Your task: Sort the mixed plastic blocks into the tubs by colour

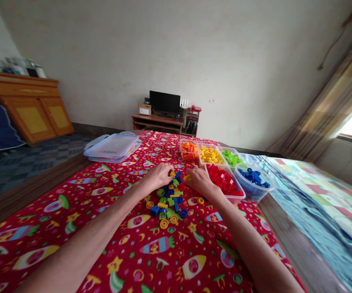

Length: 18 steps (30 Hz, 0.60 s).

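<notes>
A loose pile of toy building blocks (170, 199) in blue, green, yellow and orange lies on the red patterned cloth, some of them round wheel-like pieces. At the pile's far left edge, my left hand (160, 176) is closed with its fingertips on a small yellow block (172, 173). Across from it, my right hand (198, 180) pinches another yellow block (187, 177). Right beside that hand stands a clear tub of red blocks (223, 181). My own fingers partly hide both held blocks.
Behind the red tub are containers of orange blocks (190, 149), yellow blocks (211, 155) and green blocks (231, 158). A round tub of blue blocks (253, 178) stands at the right. Stacked clear lids (111, 146) lie at the far left. A bed (325, 183) adjoins the right side.
</notes>
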### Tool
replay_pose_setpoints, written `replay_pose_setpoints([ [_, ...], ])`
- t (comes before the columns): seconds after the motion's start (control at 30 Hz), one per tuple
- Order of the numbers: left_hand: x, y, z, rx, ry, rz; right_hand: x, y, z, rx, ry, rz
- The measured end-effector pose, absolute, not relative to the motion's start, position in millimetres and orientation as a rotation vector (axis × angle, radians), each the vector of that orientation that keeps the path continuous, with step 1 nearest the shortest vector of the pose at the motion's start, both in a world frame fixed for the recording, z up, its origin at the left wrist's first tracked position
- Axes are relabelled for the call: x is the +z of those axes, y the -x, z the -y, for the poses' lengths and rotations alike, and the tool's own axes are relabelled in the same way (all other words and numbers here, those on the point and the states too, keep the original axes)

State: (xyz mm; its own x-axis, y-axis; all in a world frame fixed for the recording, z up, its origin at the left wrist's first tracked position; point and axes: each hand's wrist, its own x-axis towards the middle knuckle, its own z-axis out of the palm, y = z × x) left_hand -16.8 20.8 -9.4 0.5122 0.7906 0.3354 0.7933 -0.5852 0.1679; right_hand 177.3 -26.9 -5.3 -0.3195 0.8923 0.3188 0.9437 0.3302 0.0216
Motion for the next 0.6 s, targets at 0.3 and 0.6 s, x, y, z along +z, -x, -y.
replay_pose_setpoints([
  [0.3,-9.8,15.3,-26.6,-0.891,2.754,1.269,10.7,-167.7,27.4,-0.049,1.573,2.171],
  [0.6,13.4,-4.6,-1.2,-1.120,2.757,1.196,13.8,-166.5,15.0,0.655,1.366,1.925],
])
